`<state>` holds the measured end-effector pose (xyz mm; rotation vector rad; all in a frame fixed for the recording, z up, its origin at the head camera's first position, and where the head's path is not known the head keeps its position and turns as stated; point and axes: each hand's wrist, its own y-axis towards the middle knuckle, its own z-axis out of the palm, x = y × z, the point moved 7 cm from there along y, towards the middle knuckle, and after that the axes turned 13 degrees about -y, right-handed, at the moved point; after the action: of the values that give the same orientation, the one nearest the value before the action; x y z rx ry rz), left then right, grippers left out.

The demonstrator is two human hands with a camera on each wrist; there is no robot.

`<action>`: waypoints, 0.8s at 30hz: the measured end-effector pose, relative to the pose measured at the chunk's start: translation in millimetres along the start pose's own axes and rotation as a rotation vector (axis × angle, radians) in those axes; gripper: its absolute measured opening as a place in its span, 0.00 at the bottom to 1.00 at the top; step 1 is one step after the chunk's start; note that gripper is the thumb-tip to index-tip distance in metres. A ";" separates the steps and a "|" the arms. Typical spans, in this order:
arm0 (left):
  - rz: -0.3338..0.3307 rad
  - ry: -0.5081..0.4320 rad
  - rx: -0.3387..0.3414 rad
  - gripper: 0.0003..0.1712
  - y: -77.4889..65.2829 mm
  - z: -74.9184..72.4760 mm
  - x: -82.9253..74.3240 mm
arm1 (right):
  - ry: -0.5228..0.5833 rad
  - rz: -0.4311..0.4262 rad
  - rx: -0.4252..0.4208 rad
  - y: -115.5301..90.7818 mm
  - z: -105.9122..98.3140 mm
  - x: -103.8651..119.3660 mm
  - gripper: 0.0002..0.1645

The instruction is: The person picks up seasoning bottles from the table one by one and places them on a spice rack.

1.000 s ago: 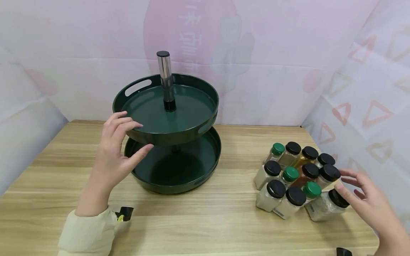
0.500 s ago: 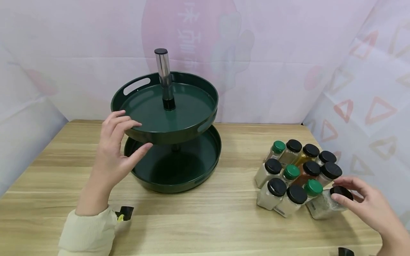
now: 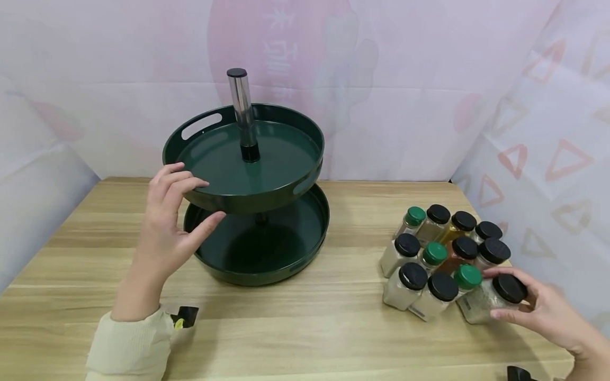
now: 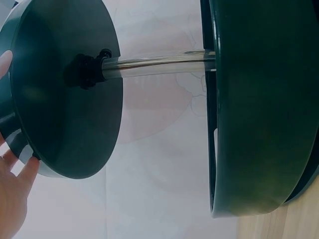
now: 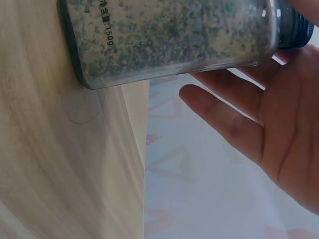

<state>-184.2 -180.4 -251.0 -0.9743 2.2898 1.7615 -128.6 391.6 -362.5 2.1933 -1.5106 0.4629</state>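
Note:
A two-tier dark green round rack stands left of centre in the head view. My left hand [image 3: 167,227] holds the front left rim of its upper tray [image 3: 252,202], fingers over the edge and thumb below. The left wrist view shows fingertips on that tray's rim. My right hand [image 3: 543,309] grips a clear spice jar [image 3: 478,302] with a black lid, thumb in front and fingers behind. In the right wrist view the jar [image 5: 164,42] contains pale, green-flecked seasoning, and one finger extends free below it. Whether its base touches the table cannot be told.
Several other spice jars stand packed beside the held one, with black lids [image 3: 443,287] and green lids [image 3: 434,254]. The rack's lower tray [image 3: 259,277] rests on the wooden table [image 3: 343,338]. A metal post [image 3: 242,106] rises through the upper tray. Patterned cloth [image 3: 405,132] hangs behind.
My right hand has moved from beside the jar's lid down around its body and now grips it. The left hand stays at the tray rim. The head view has shifted slightly.

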 end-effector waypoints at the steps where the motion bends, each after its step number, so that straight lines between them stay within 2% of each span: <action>1: 0.000 0.002 0.000 0.39 0.2 -0.1 0.0 | 0.006 -0.016 0.004 0.1 0.2 0.2 0.39; 6: -0.008 0.003 0.002 0.39 0.4 0.0 0.2 | 0.071 -0.066 0.047 -1.1 3.3 -3.5 0.41; 12: -0.009 0.009 0.004 0.40 0.3 0.0 0.2 | 0.134 -0.068 0.097 -3.2 8.5 -10.7 0.41; 21: -0.015 0.018 0.008 0.40 -0.6 -0.3 0.9 | 0.182 0.009 0.047 -3.3 7.6 -17.3 0.39; 24: -0.011 0.020 0.011 0.40 -0.1 0.4 0.9 | 0.157 0.027 0.025 -3.9 6.8 -17.7 0.38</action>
<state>-185.0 -180.4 -251.6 -1.0060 2.2990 1.7410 -130.9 403.2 -377.8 2.1036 -1.4591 0.6508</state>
